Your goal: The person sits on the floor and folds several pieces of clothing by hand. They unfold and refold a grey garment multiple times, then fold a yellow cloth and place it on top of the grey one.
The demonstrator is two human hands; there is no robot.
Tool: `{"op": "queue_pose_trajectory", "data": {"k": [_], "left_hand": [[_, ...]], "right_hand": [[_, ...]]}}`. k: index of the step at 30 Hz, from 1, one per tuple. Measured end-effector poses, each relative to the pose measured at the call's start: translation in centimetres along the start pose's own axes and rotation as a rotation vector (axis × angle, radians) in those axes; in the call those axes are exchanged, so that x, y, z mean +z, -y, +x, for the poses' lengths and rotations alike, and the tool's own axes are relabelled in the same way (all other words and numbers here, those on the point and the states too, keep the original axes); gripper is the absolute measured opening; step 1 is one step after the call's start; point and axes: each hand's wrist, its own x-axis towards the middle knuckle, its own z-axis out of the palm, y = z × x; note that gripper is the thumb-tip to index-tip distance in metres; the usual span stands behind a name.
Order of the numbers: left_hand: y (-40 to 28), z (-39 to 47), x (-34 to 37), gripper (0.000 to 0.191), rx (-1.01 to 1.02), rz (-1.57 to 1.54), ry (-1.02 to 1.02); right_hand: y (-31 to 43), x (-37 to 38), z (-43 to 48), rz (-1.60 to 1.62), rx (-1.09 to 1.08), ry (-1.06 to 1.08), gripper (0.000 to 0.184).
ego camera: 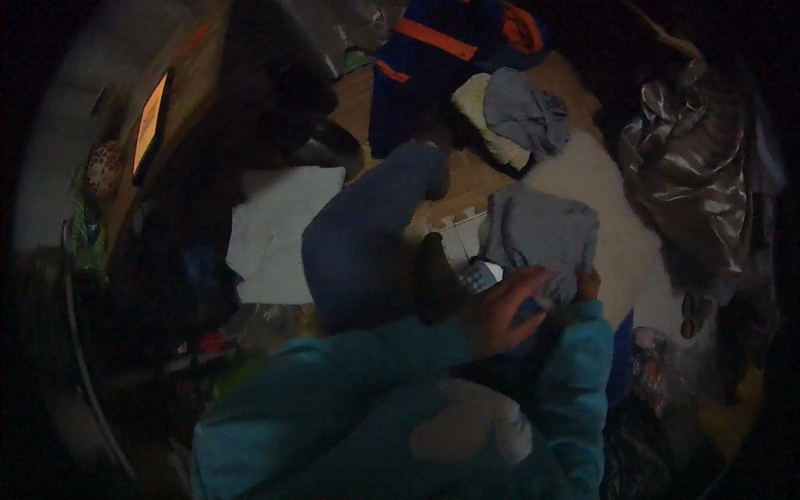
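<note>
A grey cloth garment [544, 225] is spread before me, partly over a pale interlocking foam mat. My left hand [509, 309] reaches its near edge with thumb and fingers apart, the fingertips against the cloth. At the garment's near right corner, my right hand [587, 284] has its fingers curled around the fabric; part of this hand is hidden by the sleeve. Just beyond my left wrist lies a small patterned item with a white corner [484, 275], half covered. Blue fabric [528, 309] shows below the garment, between my hands.
My bent leg [369, 244] extends left of the garment. A white sheet-like piece [284, 234] lies beyond it. Farther off are a heap of grey and yellowish cloth [522, 112] and a navy item with orange trim [437, 56]. Shiny dark material [694, 175] is bunched at right. A lit screen [150, 128] stands left.
</note>
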Motion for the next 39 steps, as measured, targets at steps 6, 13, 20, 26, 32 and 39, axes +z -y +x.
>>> {"op": "queue_pose_trajectory", "data": {"k": [6, 13, 20, 26, 32, 39], "left_hand": [[-4.5, -6.5, -9.3, 0.044, 0.170, 0.220, 0.018], [0.1, -10.7, -15.3, 0.060, -0.306, 1.124, -0.485], [6.2, -11.1, -18.3, 0.088, -0.896, 1.241, -0.489], [6.3, -11.5, -19.4, 0.088, -0.884, 1.153, -0.485], [6.7, -10.4, -19.2, 0.084, -0.960, 1.178, -0.431], [4.6, -10.1, -19.1, 0.066, -0.520, 1.197, -0.462]], "right_hand": [[-0.5, -0.1, 0.6, -0.050, -0.108, 0.024, 0.042], [0.5, -0.3, 0.6, 0.068, -0.023, 0.084, 0.038], [0.8, 0.0, -0.2, 0.179, 0.064, 0.044, 0.039], [0.7, 0.0, -0.3, 0.302, 0.100, 0.089, 0.035], [-1.0, -0.2, 0.6, 0.091, -0.005, 0.041, 0.036], [-1.6, 0.2, 1.8, -0.610, -0.046, -0.039, 0.044]]}}
